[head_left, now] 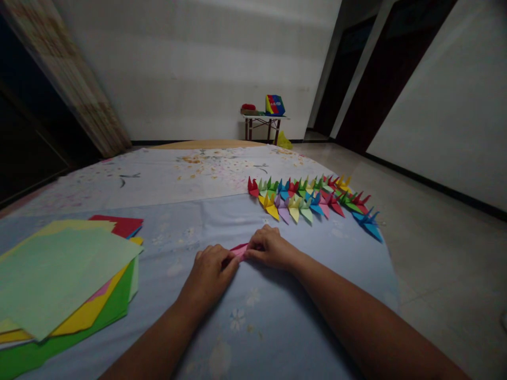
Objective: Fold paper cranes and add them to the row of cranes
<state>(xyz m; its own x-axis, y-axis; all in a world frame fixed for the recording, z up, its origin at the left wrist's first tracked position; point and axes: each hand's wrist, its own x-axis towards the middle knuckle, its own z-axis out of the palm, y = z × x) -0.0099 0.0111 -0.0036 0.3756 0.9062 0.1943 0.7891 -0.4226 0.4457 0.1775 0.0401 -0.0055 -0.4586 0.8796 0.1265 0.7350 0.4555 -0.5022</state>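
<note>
A small piece of folded pink paper [240, 251] lies between my hands at the middle of the table, mostly covered by fingers. My left hand [210, 270] grips its left end, thumb and fingers pressed together. At the other end, my right hand [270, 247] pinches the paper between thumb and fingers. Beyond my right hand stand rows of folded paper cranes [293, 207] in red, yellow, green, blue, purple and pink. A blue crane [369, 226] sits at the right end of them.
To the left lies a loose stack of coloured paper sheets [67, 279], pale green on top. A blue and white flowered tablecloth [237, 338] covers the round table. Against the far wall, a small table [264, 117] bears a colourful bag [274, 105] and a red item.
</note>
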